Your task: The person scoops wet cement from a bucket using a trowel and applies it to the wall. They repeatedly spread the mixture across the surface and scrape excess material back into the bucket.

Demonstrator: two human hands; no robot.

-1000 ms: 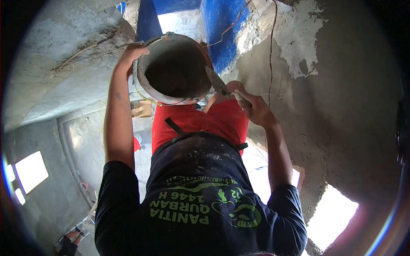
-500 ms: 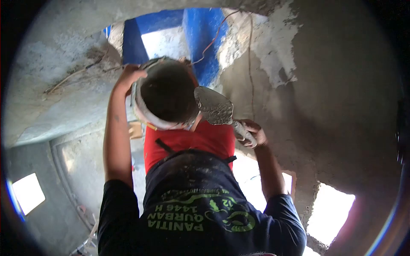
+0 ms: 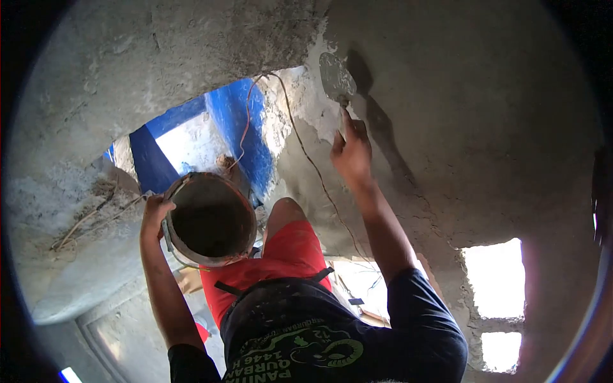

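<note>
My left hand (image 3: 155,216) grips the rim of a round bucket (image 3: 250,214) at its left side. Dark, wet-looking mortar (image 3: 211,220) lies inside the bucket, which is tilted so its mouth faces me. My right hand (image 3: 353,153) is raised and closed around the handle of a trowel (image 3: 337,78). The trowel's grey, smeared blade is up against the wall, beside a rough pale patch (image 3: 313,105). Most of the trowel's handle is hidden by my fingers.
Grey plastered wall (image 3: 460,140) fills the right side. A thin cable (image 3: 306,150) hangs down it from an opening with blue-painted surfaces (image 3: 233,118). Bright window openings (image 3: 493,281) are at lower right. Loose wires (image 3: 83,226) stick out at left.
My right hand has raised the trowel from beside the bucket up to the wall. The bucket, still in my left hand, appears lower and further left as the view has shifted.
</note>
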